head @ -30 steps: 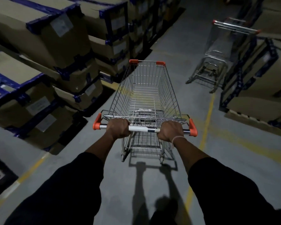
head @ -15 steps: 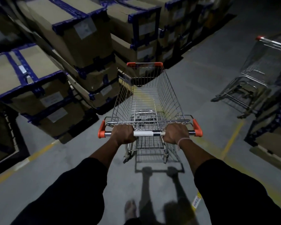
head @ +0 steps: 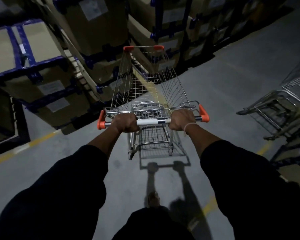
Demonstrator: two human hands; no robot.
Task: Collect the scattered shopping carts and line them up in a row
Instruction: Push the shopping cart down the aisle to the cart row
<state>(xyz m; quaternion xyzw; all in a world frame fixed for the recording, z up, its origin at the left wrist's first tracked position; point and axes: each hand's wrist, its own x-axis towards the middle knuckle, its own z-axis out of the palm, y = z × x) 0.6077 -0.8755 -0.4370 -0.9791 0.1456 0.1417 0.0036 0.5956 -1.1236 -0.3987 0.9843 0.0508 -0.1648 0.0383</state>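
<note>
At frame centre, silver wire shopping cart with orange corner caps (head: 145,94) stands on grey concrete floor (head: 223,87), nose toward the stacked brown cartons with blue strapping (head: 47,66) in the upper left. Left hand (head: 126,122) and right hand (head: 181,121) each wrap fingers round the steel push bar with white centre sleeve (head: 153,121), knuckles up, set apart either side of the sleeve. Step judged: moving one collected cart toward the row. Second silver wire cart (head: 275,108) sits at right edge, partly cut off, well apart. Next move likely calls for swinging the nose right, clear of the cartons, to align with it. Basket holds nothing visible; frame looks intact.
</note>
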